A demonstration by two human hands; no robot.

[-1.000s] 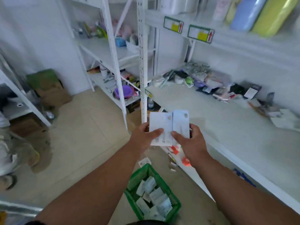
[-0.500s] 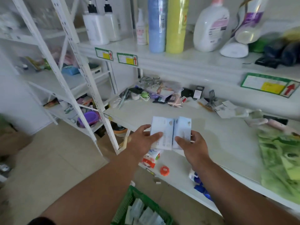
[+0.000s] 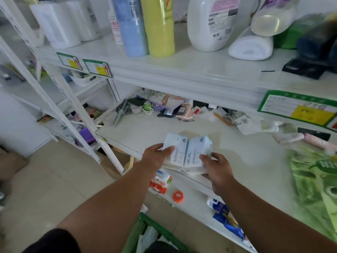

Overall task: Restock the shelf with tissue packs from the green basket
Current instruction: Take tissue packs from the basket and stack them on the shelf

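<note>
Two pale blue tissue packs sit side by side over the front edge of the white middle shelf (image 3: 242, 161). My left hand (image 3: 155, 156) grips the left pack (image 3: 176, 152), thumb on its face. My right hand (image 3: 217, 167) grips the right pack (image 3: 196, 152) from its lower right corner. More stacked packs seem to lie beneath them, mostly hidden. The green basket (image 3: 144, 229) stands on the floor at the bottom of the view, with white tissue packs (image 3: 148, 238) showing inside.
Small clutter lines the back of the middle shelf (image 3: 173, 106). A green printed bag (image 3: 313, 189) lies at its right end. Bottles and rolls (image 3: 156, 24) fill the upper shelf. An orange tape roll (image 3: 177, 196) and blue packets (image 3: 228, 220) lie on the lower shelf.
Both hands have carried the two packs from above the floor forward over the middle shelf and lowered them toward its front edge. The view has turned right to face the shelf.
</note>
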